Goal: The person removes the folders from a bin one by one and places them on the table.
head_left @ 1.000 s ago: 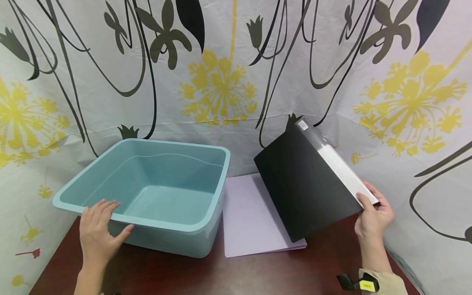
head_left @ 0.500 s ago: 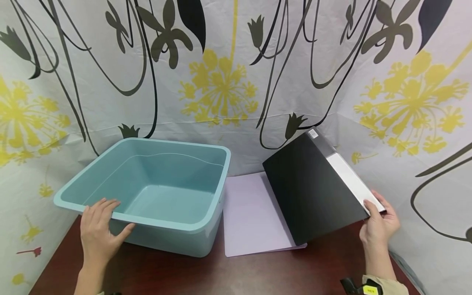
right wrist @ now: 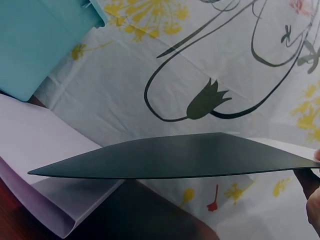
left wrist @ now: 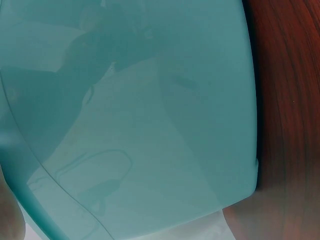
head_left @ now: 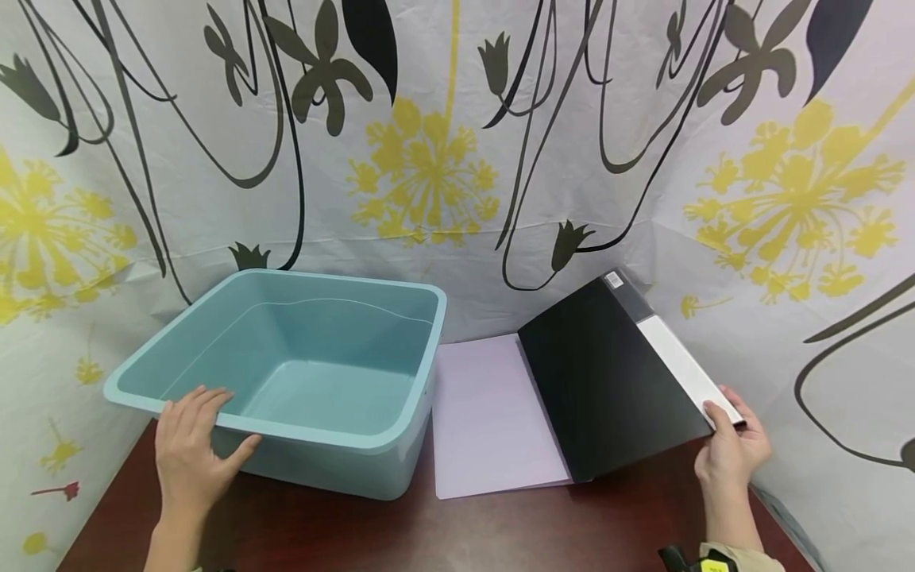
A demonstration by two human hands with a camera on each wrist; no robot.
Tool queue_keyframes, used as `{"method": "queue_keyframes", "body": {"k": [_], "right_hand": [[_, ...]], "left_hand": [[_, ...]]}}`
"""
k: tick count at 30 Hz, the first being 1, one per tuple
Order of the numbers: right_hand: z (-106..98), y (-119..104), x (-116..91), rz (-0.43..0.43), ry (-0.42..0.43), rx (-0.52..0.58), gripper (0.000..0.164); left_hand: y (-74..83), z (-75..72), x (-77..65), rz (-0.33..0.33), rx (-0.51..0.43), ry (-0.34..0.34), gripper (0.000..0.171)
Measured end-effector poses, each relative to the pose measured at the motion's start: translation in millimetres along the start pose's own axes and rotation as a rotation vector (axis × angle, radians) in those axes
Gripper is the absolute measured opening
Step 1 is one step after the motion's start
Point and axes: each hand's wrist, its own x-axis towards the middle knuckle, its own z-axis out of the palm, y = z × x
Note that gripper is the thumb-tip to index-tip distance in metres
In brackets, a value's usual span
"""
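A large teal plastic tub [head_left: 343, 442] stands on the left. At its front rim my left hand [head_left: 189, 453] hooks its fingers over the edge, with the thumb outside. My right hand [head_left: 732, 451] grips a black ring binder [head_left: 615, 389] by the near end of its spine, thumb on the white spine label [head_left: 679, 357]. The binder slants, spine side up, and its lower left edge overlaps a pale lilac folder [head_left: 486, 421]. In the right wrist view, the binder [right wrist: 190, 155] shows edge-on above the folder, and the hand [right wrist: 314, 202] is only partly visible.
A dark red-brown wooden table [head_left: 486, 536] carries everything. White cloth [head_left: 429, 48] with grey and yellow flower prints hangs close behind and on both sides. The lilac folder lies just right of the tub, close against its wall.
My right hand has carried the black binder to the right and downward, baring more of the lilac folder. The left hand and the tub have stayed put.
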Motion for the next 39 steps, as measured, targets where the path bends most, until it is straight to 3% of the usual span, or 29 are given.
{"method": "queue_keyframes", "body": {"k": [17, 21, 26, 29, 33, 39], "right_hand": [[-13, 10, 3, -0.017, -0.005, -0.096, 0.029], [-33, 21, 19, -0.048, -0.042, -0.175, 0.031], [-86, 46, 61, -0.055, -0.120, -0.369, 0.041], [-108, 57, 80, -0.045, -0.120, -0.485, 0.045], [-116, 59, 86, -0.060, -0.107, -0.609, 0.045], [-117, 52, 79, -0.071, -0.125, -0.875, 0.043]], "left_hand": [[-0.2, 1.1, -0.3, 0.001, -0.008, 0.019, 0.089], [0.2, 1.1, -0.3, 0.004, -0.009, 0.024, 0.088], [1.1, 0.6, 0.1, 0.004, -0.009, 0.021, 0.089], [1.3, 0.7, 0.2, 0.006, -0.012, 0.030, 0.088], [1.3, 1.0, 0.6, 0.009, -0.014, 0.033, 0.088], [1.4, 0.0, 1.0, -0.001, -0.012, 0.005, 0.089]]}}
